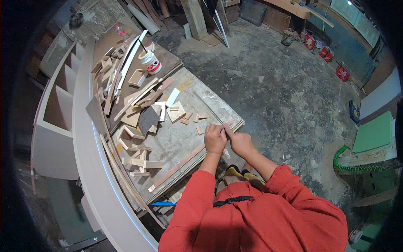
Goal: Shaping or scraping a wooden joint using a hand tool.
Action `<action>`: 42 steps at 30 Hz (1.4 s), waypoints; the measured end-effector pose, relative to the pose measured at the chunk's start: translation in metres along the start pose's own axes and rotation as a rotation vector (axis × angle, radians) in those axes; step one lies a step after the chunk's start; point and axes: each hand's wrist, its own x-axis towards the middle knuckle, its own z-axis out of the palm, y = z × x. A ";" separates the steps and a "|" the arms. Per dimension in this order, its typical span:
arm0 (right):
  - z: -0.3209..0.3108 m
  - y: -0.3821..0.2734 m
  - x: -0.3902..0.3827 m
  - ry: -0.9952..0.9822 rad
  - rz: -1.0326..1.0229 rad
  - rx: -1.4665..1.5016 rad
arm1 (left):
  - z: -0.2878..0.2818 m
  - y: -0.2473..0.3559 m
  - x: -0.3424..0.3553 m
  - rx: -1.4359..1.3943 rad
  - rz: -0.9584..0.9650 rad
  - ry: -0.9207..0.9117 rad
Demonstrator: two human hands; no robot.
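My left hand [215, 139] is closed, its fingers curled together over the front right corner of the worktable [184, 90]. My right hand [240, 143] meets it there, thumb and fingers pinched at the left fingertips. Whatever lies between them is too small and covered to make out. A long thin wooden strip [180, 166] lies along the table's front edge and runs up to my left wrist. Just beyond my left hand are several small wooden blocks [196, 117] and a square wooden piece [176, 111] with a small bar on it.
Wood offcuts [142, 98] and a small jointed wooden frame [142, 163] crowd the table's left side. A white jar [150, 62] with a stick in it stands farther back. A long curved panel [86, 126] borders the left. A green coiled hose [341, 161] hangs at right.
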 end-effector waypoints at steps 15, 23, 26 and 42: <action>0.004 0.007 -0.004 -0.030 0.013 0.012 | 0.006 -0.003 0.000 0.005 0.074 -0.003; -0.032 0.000 -0.043 -0.299 0.091 -0.058 | 0.001 -0.007 -0.003 -0.015 0.039 -0.004; -0.006 0.006 -0.008 -0.101 0.005 -0.021 | 0.001 -0.004 0.002 -0.002 0.050 0.007; -0.010 0.006 -0.004 -0.082 0.024 -0.019 | 0.004 0.001 0.001 -0.003 0.033 -0.061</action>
